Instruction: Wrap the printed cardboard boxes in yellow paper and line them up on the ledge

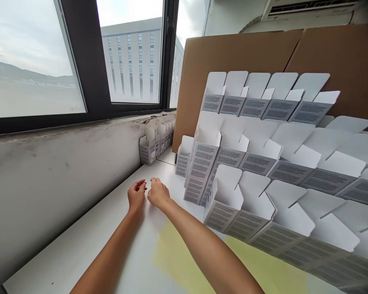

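My left hand [137, 195] and my right hand [158, 193] hover close together above a white table [86, 232], fingers loosely curled and holding nothing. Nearest to them, on the right, stands a tall open white carton with grey printed sides [200, 167], tilted slightly. A front row of similar open cartons [239, 216] runs off to the lower right, with further rows [294, 171] behind it. Neither hand touches a carton.
A short row of small cartons [149, 150] stands against the wall at the far end of the table. Large brown cardboard sheets [233, 53] lean behind the rows. A yellow sheet [178, 261] lies on the table. A stained wall [64, 183] bounds the left edge, beneath a window [131, 53].
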`<action>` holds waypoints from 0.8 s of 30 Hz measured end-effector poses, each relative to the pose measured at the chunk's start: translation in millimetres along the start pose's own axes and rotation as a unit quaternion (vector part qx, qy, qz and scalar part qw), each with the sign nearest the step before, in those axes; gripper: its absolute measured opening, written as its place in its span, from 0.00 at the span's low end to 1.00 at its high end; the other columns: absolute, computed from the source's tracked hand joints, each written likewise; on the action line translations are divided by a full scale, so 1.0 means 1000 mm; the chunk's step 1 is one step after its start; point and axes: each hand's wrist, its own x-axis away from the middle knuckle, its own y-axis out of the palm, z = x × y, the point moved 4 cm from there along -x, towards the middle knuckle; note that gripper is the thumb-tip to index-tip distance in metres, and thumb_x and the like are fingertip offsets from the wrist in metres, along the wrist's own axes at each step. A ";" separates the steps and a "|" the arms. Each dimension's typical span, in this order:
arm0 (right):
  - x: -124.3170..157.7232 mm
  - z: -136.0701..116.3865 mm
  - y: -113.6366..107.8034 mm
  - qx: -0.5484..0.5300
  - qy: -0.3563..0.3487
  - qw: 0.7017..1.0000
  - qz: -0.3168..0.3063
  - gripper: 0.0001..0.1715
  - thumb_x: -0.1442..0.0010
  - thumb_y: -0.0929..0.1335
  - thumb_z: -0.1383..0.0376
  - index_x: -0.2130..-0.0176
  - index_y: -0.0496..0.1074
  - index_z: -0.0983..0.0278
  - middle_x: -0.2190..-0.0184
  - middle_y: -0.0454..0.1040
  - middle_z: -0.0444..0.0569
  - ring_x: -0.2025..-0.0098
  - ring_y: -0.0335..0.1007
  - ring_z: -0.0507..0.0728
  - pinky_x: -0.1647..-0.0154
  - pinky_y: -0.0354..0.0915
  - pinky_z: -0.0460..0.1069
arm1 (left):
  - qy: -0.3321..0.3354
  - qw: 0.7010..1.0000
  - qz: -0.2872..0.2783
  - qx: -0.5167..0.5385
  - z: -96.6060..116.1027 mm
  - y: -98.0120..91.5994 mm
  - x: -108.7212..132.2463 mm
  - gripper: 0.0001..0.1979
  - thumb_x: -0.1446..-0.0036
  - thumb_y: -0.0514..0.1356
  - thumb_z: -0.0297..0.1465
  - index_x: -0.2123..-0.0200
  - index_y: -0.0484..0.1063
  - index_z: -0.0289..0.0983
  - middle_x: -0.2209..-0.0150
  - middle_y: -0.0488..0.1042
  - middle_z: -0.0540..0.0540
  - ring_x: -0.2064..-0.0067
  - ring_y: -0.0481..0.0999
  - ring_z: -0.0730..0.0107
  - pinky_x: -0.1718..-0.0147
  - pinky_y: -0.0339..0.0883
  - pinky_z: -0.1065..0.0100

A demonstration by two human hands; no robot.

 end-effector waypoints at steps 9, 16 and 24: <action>-0.107 -0.026 -0.023 0.054 -0.020 0.997 0.048 0.41 0.42 0.66 0.70 0.34 0.46 0.62 0.46 0.64 0.61 0.46 0.67 0.62 0.52 0.65 0.54 | 0.026 0.999 -0.015 -0.043 -0.018 0.006 -0.017 0.17 0.49 0.58 0.37 0.58 0.73 0.35 0.62 0.75 0.42 0.64 0.73 0.65 0.62 0.67 0.63; -0.166 -0.031 -0.040 0.064 0.005 0.997 0.046 0.40 0.42 0.67 0.70 0.35 0.49 0.63 0.47 0.66 0.63 0.48 0.70 0.64 0.54 0.66 0.55 | 0.021 0.997 -0.006 -0.070 -0.013 0.008 -0.017 0.16 0.48 0.57 0.36 0.58 0.73 0.35 0.63 0.75 0.42 0.64 0.74 0.64 0.63 0.68 0.64; -0.129 -0.016 -0.031 0.108 -0.003 0.989 0.102 0.17 0.36 0.61 0.73 0.47 0.59 0.69 0.56 0.73 0.60 0.53 0.74 0.61 0.57 0.68 0.51 | 0.019 0.997 0.015 -0.075 -0.013 0.004 -0.017 0.18 0.51 0.59 0.36 0.56 0.72 0.35 0.58 0.74 0.41 0.64 0.74 0.65 0.65 0.67 0.65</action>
